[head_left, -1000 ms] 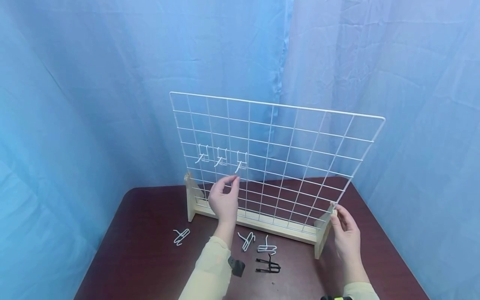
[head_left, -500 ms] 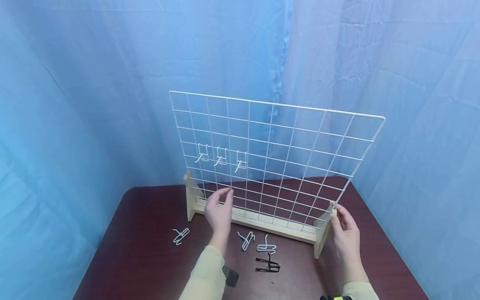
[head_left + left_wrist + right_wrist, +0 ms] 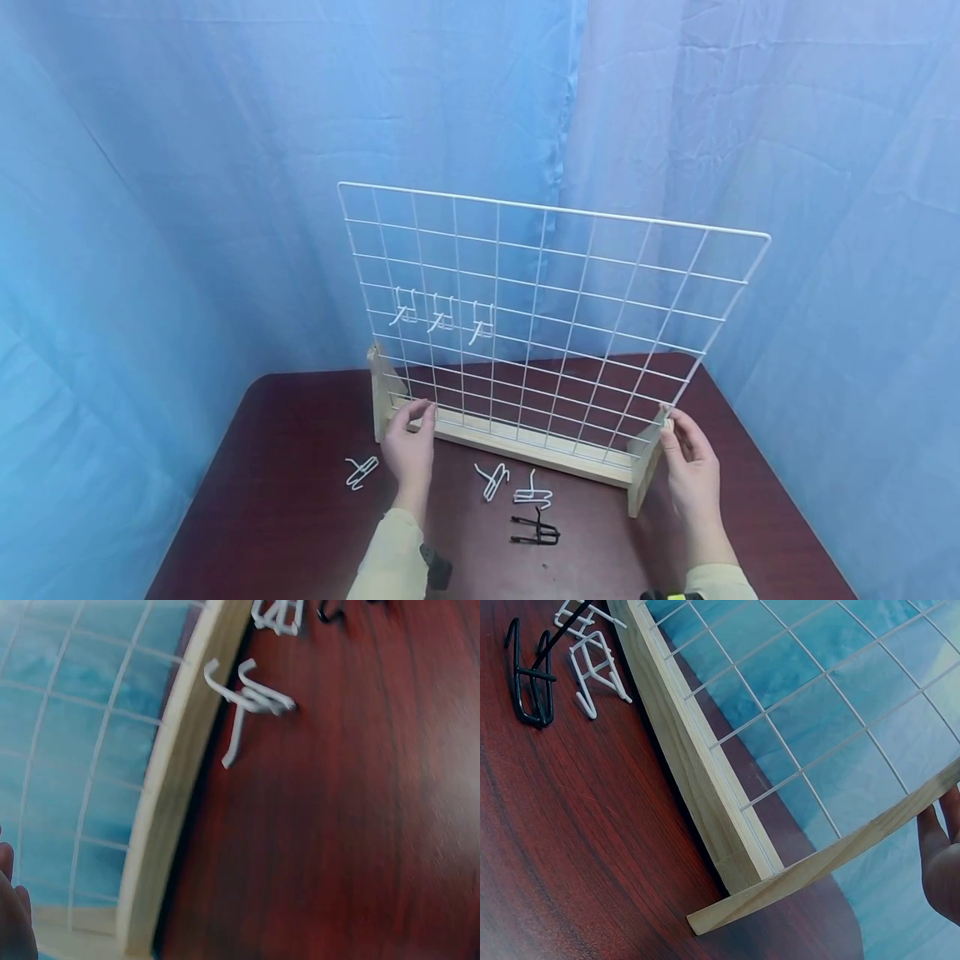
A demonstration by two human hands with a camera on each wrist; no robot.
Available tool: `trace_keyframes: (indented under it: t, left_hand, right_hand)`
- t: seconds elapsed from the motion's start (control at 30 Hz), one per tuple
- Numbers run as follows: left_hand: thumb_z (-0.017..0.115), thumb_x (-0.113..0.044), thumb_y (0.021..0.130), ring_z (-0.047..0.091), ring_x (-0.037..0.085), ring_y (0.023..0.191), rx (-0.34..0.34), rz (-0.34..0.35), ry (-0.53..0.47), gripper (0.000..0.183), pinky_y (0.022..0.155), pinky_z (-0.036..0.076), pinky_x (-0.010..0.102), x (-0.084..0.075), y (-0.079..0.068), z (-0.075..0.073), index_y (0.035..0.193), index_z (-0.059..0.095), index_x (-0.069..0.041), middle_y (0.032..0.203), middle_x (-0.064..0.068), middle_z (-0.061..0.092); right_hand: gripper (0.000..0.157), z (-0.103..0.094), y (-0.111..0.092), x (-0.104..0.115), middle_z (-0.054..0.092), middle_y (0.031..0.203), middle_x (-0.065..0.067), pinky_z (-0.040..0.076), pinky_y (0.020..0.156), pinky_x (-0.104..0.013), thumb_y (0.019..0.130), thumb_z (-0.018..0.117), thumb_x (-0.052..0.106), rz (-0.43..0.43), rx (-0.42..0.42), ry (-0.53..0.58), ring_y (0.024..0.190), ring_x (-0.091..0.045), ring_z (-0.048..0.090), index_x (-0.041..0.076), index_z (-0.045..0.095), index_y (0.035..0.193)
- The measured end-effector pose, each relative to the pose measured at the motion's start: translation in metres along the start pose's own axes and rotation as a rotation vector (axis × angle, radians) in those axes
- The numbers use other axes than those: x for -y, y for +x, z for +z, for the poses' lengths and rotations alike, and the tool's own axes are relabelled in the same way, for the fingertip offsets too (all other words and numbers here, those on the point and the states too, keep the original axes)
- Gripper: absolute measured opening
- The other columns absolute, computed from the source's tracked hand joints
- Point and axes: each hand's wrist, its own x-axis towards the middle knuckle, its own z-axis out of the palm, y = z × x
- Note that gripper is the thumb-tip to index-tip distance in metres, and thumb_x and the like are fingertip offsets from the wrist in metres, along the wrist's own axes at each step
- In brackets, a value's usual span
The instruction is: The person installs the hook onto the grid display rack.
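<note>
My left hand (image 3: 408,446) is in front of the lower left of a white wire grid panel (image 3: 651,221), thumb and forefinger curved loosely towards each other, with nothing seen between them. Only its fingertips (image 3: 22,900) show at the edge of the left wrist view. My right hand (image 3: 692,462) pinches the top of the wooden stand's right side piece (image 3: 640,492); its fingers partly hide behind the wood in the right wrist view. Three white hooks hang side by side on the panel: a left hook (image 3: 406,313), a middle hook (image 3: 441,322) and a right hook (image 3: 481,331).
The stand's wooden base bar (image 3: 525,455) lies across the dark red table (image 3: 277,500). One loose white hook (image 3: 363,472) is left of my left forearm; right of it lie a white hook (image 3: 492,483), another white hook (image 3: 532,497) and a black hook (image 3: 537,533). Blue curtains (image 3: 225,208) surround the table.
My left hand has moved down and to the left, away from the rightmost hung hook to near the base bar. The right hand keeps its grip on the side piece.
</note>
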Motion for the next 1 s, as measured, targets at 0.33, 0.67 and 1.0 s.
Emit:
trace_keyframes:
  t: [0.33, 0.67, 1.0]
  left_hand:
    - [0.075, -0.014, 0.077, 0.064, 0.018, 0.080, -0.042, -0.061, 0.062, 0.015, 0.073, 0.046, 0.032, 0.032, 0.002, -0.022, 0.091, 0.071, -0.010, 0.086, 0.001, 0.070]
    - [0.073, -0.018, 0.079, 0.064, 0.017, 0.080, -0.064, -0.139, 0.155, 0.016, 0.067, 0.046, 0.033, 0.057, 0.006, -0.047, 0.094, 0.071, -0.013, 0.087, 0.000, 0.070]
    - [0.071, -0.017, 0.081, 0.064, 0.023, 0.081, -0.060, -0.130, 0.237, 0.020, 0.073, 0.044, 0.037, 0.073, 0.011, -0.069, 0.099, 0.069, -0.010, 0.093, 0.006, 0.070]
  right_hand:
    - [0.036, -0.004, 0.006, -0.016, 0.053, 0.130, -0.002, 0.041, 0.086, -0.009, 0.093, 0.053, 0.007, 0.019, -0.012, 0.008, 0.114, -0.004, 0.048, 0.003, 0.051, 0.129]
    - [0.036, -0.006, 0.009, -0.025, 0.054, 0.129, 0.000, 0.041, 0.086, -0.009, 0.093, 0.055, 0.011, 0.004, -0.018, 0.006, 0.115, -0.005, 0.048, 0.005, 0.052, 0.128]
    - [0.035, -0.005, 0.008, -0.023, 0.054, 0.129, 0.001, 0.040, 0.087, -0.010, 0.093, 0.054, 0.009, -0.003, -0.021, 0.012, 0.115, -0.005, 0.048, 0.004, 0.052, 0.128]
